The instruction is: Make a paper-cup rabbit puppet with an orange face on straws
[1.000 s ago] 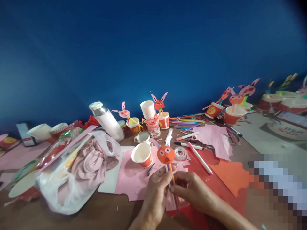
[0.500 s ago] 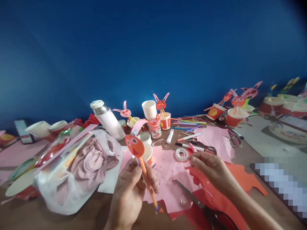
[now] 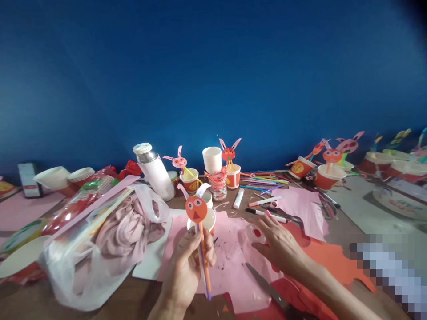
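My left hand [image 3: 185, 262] is closed around the orange and purple sticks of a paper rabbit puppet [image 3: 196, 209]. The puppet has a round orange face, drawn eyes, a small beak-like triangle and two pale ears. It stands upright in front of a white-rimmed paper cup [image 3: 211, 218]. My right hand [image 3: 280, 240] is over the pink paper [image 3: 230, 266], palm down with its fingers apart. A tape roll is mostly hidden beneath or beside these fingers. Below my right hand lies a pair of scissors [image 3: 267, 286] with dark handles.
Finished rabbit puppets in cups stand along the blue wall, such as one red-faced rabbit [image 3: 228, 154]. A white flask [image 3: 155, 173] leans behind a plastic bag [image 3: 83, 275]. Several markers [image 3: 265, 201], a glue stick [image 3: 238, 198] and orange paper [image 3: 330, 262] lie to the right.
My right hand has opened from a pinch and lowered over the tape roll, now mostly covered. The puppet in my left hand has turned upright and faces me.
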### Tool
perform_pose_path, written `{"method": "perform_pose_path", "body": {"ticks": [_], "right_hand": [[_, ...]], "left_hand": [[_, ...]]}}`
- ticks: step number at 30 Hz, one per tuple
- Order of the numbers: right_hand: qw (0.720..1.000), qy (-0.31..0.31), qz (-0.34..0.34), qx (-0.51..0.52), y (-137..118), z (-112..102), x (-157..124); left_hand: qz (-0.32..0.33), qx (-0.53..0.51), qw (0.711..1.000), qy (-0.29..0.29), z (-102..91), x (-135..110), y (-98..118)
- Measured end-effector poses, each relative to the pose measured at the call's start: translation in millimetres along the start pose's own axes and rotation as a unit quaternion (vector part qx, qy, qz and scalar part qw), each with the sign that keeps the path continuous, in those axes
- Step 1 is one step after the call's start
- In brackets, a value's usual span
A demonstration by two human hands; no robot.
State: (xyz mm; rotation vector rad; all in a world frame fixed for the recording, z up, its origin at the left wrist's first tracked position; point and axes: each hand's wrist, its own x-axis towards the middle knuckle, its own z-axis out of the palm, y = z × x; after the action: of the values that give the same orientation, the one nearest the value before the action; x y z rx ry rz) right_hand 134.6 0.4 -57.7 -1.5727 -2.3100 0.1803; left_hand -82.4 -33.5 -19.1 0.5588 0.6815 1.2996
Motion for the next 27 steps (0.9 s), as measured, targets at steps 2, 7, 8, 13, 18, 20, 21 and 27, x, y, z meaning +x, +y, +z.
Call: {"method": "perform_pose_path", "body": {"ticks": [2,7,8,13,18,20,21,27], "right_hand": [[1.000,-0.011,-0.021,0.020,3,-5,-13],[0.998,-0.004,-0.032,0.052,11,-3,-31],[0.998,0.000,-0.039,0.047,12,-1,-31],[0.997,0.033,-0.057,0.027,14,0,-22],[0.998,0.063,0.018,0.014,25,2,-14],[0.997,0.075,0.021,0.000,30,7,-13],[0.996,0.088,0.016,-0.002,32,10,-14],[0.987,0.139,0.001,0.079,32,6,-22]], "left_hand": [[-0.007,-0.001,1.000,0.013,0.4,1,-1],[-0.015,0.013,1.000,0.019,2.1,3,-7],[-0.017,0.013,1.000,0.020,2.0,3,-8],[-0.002,-0.010,0.999,0.038,1.0,4,-3],[0.031,-0.036,0.998,0.043,-2.4,6,8],[0.041,-0.048,0.997,0.047,-5.1,7,11],[0.049,-0.052,0.996,0.048,-6.6,8,12],[0.059,-0.031,0.995,0.069,-8.3,10,11]]}}
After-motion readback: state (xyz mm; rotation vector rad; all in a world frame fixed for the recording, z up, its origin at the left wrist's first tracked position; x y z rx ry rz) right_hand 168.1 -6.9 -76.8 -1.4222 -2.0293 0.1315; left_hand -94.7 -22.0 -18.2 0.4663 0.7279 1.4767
